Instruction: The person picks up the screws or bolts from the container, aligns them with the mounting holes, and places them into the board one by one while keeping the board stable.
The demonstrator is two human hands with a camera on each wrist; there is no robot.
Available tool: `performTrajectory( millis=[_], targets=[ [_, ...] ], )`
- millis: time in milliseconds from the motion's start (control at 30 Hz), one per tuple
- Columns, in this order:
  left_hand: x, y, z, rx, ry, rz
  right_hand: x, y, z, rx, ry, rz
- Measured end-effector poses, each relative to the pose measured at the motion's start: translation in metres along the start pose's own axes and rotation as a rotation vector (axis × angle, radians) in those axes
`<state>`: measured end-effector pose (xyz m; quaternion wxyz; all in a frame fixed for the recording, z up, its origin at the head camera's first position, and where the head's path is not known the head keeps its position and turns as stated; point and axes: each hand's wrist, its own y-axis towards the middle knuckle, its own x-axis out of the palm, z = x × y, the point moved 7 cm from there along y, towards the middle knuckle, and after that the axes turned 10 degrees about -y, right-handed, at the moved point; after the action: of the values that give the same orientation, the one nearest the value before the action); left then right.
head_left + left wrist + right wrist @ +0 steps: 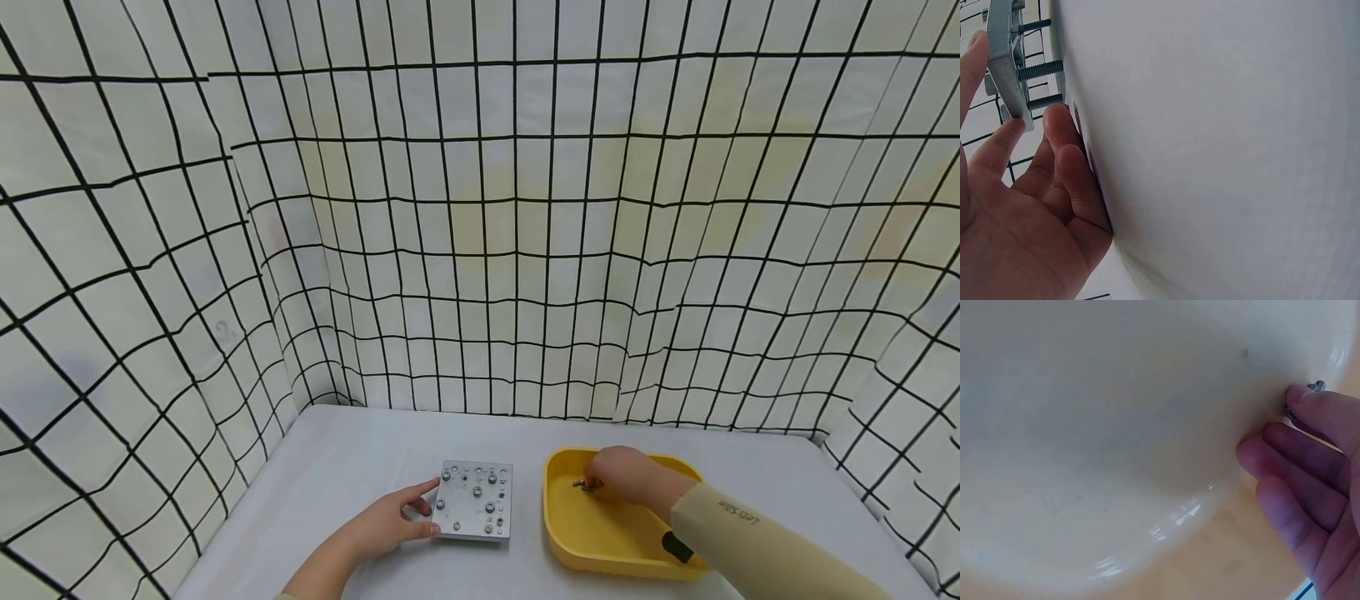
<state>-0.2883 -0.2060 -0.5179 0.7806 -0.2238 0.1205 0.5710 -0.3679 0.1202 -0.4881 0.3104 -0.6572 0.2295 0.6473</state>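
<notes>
On the white table lies a square metal plate [477, 500] with several bolts set in its holes. Threaded shanks [1041, 70] stick out of its underside in the left wrist view. My left hand [393, 521] holds the plate at its left edge, thumb at the near corner and a finger farther back; the other fingers curl low by the tabletop. Inside a yellow tray [566, 550], my right hand [626, 473] pinches small metal screws [1317, 386] between thumb and fingertips. Their exact number is partly hidden by the fingers.
The tray stands to the right of the plate, with a gap of table [527, 517] between them. A dark band [677, 547] shows under the right sleeve [742, 525]. White walls with a black grid [517, 250] enclose the table's back and sides.
</notes>
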Motion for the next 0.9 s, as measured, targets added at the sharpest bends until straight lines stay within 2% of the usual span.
performTrajectory(
  millis=[167,467,700,900],
  targets=[
    [0.001,0.000,0.002,0.016,0.002,-0.006,0.003,0.000,0.002,0.018,0.003,-0.019],
    [0.000,0.000,0.001,0.003,0.004,0.001,-0.003,-0.005,0.002,0.048,0.042,-0.042],
    [0.000,0.000,0.001,0.005,0.007,0.007,-0.013,-0.013,0.008,0.059,0.115,-0.021],
    [-0.001,0.000,0.001,0.006,0.004,0.006,-0.020,-0.020,0.015,0.038,0.225,0.013]
  ],
)
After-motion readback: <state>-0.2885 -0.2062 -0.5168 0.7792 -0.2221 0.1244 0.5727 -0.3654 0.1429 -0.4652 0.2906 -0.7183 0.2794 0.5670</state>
